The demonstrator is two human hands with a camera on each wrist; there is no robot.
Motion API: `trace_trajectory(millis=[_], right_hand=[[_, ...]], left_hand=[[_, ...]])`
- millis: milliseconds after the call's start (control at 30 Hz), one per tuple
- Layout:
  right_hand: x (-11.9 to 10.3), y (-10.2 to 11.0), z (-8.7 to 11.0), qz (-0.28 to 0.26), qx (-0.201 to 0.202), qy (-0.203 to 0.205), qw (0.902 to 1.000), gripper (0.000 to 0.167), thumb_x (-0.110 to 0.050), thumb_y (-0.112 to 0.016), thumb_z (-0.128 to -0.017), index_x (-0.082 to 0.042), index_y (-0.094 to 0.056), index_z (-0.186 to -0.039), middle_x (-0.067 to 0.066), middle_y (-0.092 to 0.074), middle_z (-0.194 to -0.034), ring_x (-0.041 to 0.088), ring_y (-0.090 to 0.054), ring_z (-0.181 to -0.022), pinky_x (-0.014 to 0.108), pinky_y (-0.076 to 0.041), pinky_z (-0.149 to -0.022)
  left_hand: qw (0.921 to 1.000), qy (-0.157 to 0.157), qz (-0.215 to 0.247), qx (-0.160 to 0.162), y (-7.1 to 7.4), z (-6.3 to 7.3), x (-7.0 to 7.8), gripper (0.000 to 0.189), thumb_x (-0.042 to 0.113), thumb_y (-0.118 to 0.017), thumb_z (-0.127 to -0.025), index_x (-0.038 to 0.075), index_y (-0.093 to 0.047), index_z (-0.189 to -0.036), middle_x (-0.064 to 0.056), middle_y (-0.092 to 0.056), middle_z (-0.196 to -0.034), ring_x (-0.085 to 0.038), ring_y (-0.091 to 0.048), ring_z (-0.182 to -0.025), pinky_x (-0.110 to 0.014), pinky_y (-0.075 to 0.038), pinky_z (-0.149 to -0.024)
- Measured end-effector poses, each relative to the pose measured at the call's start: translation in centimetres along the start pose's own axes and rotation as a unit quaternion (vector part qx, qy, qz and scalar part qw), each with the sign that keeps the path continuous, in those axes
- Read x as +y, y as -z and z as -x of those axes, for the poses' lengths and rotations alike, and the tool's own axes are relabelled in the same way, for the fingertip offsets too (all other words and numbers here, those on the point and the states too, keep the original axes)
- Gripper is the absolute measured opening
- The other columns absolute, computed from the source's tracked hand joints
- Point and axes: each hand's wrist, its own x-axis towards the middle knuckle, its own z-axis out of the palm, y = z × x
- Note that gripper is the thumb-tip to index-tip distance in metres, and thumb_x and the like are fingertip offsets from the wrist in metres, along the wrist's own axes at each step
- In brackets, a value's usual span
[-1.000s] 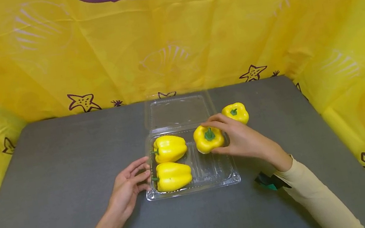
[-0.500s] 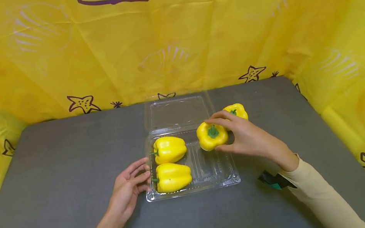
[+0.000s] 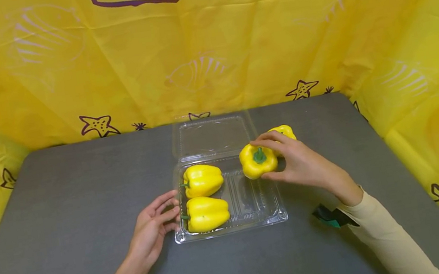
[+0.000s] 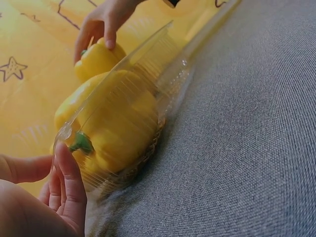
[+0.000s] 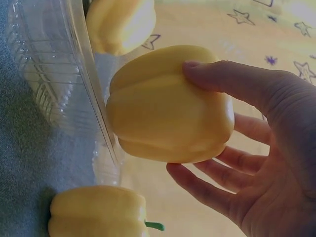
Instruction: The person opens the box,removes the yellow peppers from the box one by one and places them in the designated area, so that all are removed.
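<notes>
My right hand [image 3: 305, 162] holds a yellow bell pepper [image 3: 250, 166] with a green stem between thumb and fingers. In the right wrist view this bell pepper [image 5: 168, 108] is above the rim of a clear plastic clamshell container [image 3: 233, 232]. My left hand [image 3: 150, 228] is at the container's left side; in the left wrist view its thumb and fingers [image 4: 71, 182] pinch the rim. Two yellow bell peppers, a rear one [image 3: 203, 180] and a front one [image 3: 208, 214], lie on their sides in the container's left half, stems to the left.
Behind my right hand, partly covered by it, another yellow bell pepper [image 3: 286, 131] stands on the grey table [image 3: 85, 198]. The container's clear lid [image 3: 215, 135] lies folded open toward the back. Yellow patterned cloth [image 3: 206, 40] rises along the table's back and sides.
My right hand has shifted slightly right and back with the bell pepper, now covering more of the pepper behind it. The left hand keeps its place at the container.
</notes>
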Motion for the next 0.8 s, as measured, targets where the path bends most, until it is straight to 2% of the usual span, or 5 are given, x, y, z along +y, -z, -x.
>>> trace_trajectory(millis=[300, 800], right_hand=[[0.1, 0.7, 0.7, 0.009, 0.023, 0.014, 0.9996, 0.068, -0.016, -0.088, -0.071, -0.007, -0.059, -0.132, 0.01, -0.054, -0.128, 0.029, -0.053, -0.117, 0.047, -0.048, -0.095], [0.6, 1.2, 1.4, 0.01, 0.046, 0.029, 0.9985, 0.07, -0.012, -0.091, -0.067, -0.006, -0.06, -0.13, 0.01, -0.054, -0.129, 0.029, -0.054, -0.118, 0.046, -0.048, -0.095]], left_hand=[[1.0, 0.001, -0.003, -0.003, 0.0, -0.2, -0.1, 0.044, -0.006, -0.059, -0.091, -0.006, -0.045, -0.133, -0.001, -0.06, -0.103, -0.013, -0.058, -0.069, -0.026, -0.054, -0.056], [0.9997, 0.009, -0.024, -0.005, 0.3, 0.0, 0.6, 0.048, -0.005, -0.06, -0.092, -0.01, -0.04, -0.136, -0.002, -0.059, -0.105, -0.012, -0.059, -0.072, -0.027, -0.056, -0.059]])
